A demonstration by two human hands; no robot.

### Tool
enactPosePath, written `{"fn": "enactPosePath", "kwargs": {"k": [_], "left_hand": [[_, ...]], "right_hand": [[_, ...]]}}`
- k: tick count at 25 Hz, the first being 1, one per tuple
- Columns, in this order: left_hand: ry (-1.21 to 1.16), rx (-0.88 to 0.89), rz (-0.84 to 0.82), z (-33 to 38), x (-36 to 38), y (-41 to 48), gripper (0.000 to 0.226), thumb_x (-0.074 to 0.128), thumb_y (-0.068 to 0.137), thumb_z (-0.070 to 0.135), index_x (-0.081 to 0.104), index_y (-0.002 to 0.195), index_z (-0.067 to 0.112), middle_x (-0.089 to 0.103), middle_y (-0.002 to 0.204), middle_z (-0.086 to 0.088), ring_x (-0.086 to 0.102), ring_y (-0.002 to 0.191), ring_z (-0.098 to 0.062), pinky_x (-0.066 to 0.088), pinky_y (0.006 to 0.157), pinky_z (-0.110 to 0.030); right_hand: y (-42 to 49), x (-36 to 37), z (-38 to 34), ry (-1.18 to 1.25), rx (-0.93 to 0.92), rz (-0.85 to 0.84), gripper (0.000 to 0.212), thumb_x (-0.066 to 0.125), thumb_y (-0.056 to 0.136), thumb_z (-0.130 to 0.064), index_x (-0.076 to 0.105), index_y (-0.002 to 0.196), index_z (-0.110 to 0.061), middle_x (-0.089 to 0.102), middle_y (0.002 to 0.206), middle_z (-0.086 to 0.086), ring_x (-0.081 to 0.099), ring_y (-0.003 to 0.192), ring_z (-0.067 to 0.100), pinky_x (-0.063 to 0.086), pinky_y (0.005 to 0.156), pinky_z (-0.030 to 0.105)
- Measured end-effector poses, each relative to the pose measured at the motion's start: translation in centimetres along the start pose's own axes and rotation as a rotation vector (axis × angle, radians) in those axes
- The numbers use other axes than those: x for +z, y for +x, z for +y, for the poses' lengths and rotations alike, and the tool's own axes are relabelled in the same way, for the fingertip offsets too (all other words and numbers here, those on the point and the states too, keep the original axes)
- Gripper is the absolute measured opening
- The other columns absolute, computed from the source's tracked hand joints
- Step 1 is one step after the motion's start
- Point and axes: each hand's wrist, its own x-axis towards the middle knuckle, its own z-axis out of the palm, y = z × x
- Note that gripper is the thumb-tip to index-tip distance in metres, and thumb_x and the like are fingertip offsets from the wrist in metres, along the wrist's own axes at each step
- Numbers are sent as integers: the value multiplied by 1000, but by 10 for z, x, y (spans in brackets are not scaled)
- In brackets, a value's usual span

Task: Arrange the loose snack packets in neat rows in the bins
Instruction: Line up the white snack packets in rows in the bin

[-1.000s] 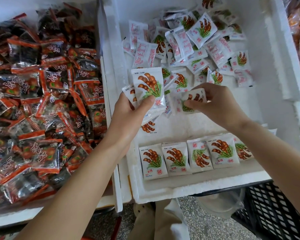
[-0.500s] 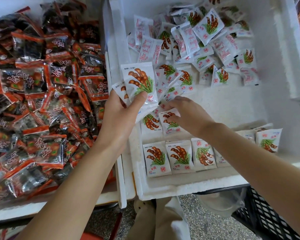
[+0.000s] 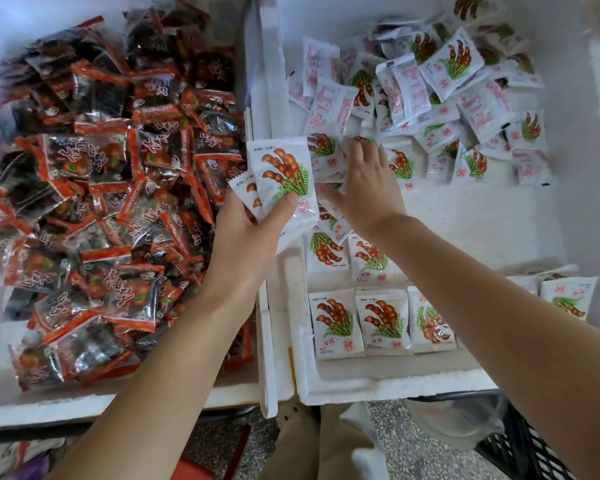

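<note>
Over the white bin, left hand pinches a fan of packets, ready to deal; right hand rests on the loose pile, grasp not discernible.

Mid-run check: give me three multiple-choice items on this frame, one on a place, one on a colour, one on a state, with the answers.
1. The orange-and-black packets lie:
A) on the floor
B) in the left bin
C) in the dark crate

2. The packets of the neat front row are mainly:
A) white
B) blue
C) black

3. The left grip:
A) hangs empty
B) presses on the bin wall
C) holds white packets

Answers:
1 B, since they fill the bin on the left side.
2 A, since the wrappers are white with a brown-and-green picture.
3 C, since its thumb lies across a small stack held above the bin.
</note>
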Motion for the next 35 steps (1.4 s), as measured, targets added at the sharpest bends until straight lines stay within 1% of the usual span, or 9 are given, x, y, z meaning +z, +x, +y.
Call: {"fn": "enactPosePath", "kwargs": {"k": [2, 5, 12, 16, 20, 23, 26, 30, 35], "left_hand": [[-7, 0, -11, 1, 0, -1, 29, 61, 94, 10, 58, 122, 15, 70, 112, 4, 67, 101, -4, 52, 85, -20], [-20, -20, -9, 2, 4, -1, 33, 61, 93, 9, 58, 125, 13, 70, 112, 5, 67, 97, 0, 50, 74, -10], [-25, -37, 15, 4, 11, 0, 35, 62, 92, 8, 58, 126, 13, 70, 113, 3, 67, 99, -4, 53, 80, -14], [17, -40, 28, 6, 8, 0, 33, 63, 92, 12, 59, 124, 16, 70, 111, 7, 66, 99, -1, 52, 85, -15], [33, -18, 47, 9, 7, 1, 29, 63, 92, 13, 59, 120, 19, 70, 108, 10, 66, 98, 1, 50, 87, -16], [40, -18, 27, 8, 12, 1, 31, 64, 92, 15, 59, 122, 20, 70, 111, 10, 65, 102, -1, 49, 93, -23], [50, -40, -7, 5, 20, -1, 29, 65, 91, 17, 60, 119, 21, 71, 109, 9, 66, 103, -5, 50, 96, -33], [77, -78, -35, 2, 32, -1, 26, 66, 90, 21, 60, 115, 22, 71, 106, 10, 66, 101, -5, 50, 97, -38], [83, -82, -79, 1, 43, 0, 26, 66, 90, 21, 60, 116, 21, 71, 105, 12, 66, 98, 0, 49, 91, -26]], "right_hand": [[9, 0, -4, 58, 92, 6, 77, 58, 88, -44, 23, 144, -5, 33, 141, 15, 34, 131, 29, 31, 107, 32], [19, -5, -4, 98, 152, 20, 66, 64, 84, -43, 41, 136, -9, 37, 135, 12, 43, 122, 27, 41, 94, 31], [38, -13, -13, 9, 171, -41, 38, 53, 86, -43, 62, 100, -8, 47, 125, 14, 36, 121, 32, 38, 99, 41], [38, -5, -20, 95, 149, 43, 34, 53, 90, -33, 62, 113, -10, 53, 125, 10, 36, 122, 30, 32, 99, 38], [23, -18, -17, 427, 153, 191, 21, 57, 91, -32, 64, 101, -15, 66, 93, -2, 59, 92, 17, 47, 75, 25], [-1, -42, 3, 686, 204, 207, 9, 59, 92, -23, 57, 92, -14, 61, 79, -9, 61, 71, 5, 49, 58, 11], [-33, -56, 45, 868, 342, 54, 9, 60, 91, -16, 56, 94, -9, 64, 86, -3, 63, 79, 6, 54, 66, 20], [-56, -46, 92, 673, 548, -224, 13, 67, 84, -16, 61, 88, -5, 67, 88, 13, 62, 83, 27, 50, 84, 45], [-64, -35, 100, 557, 570, -418, 18, 66, 85, -11, 60, 102, -7, 68, 97, 8, 68, 78, 21, 57, 75, 34]]}}
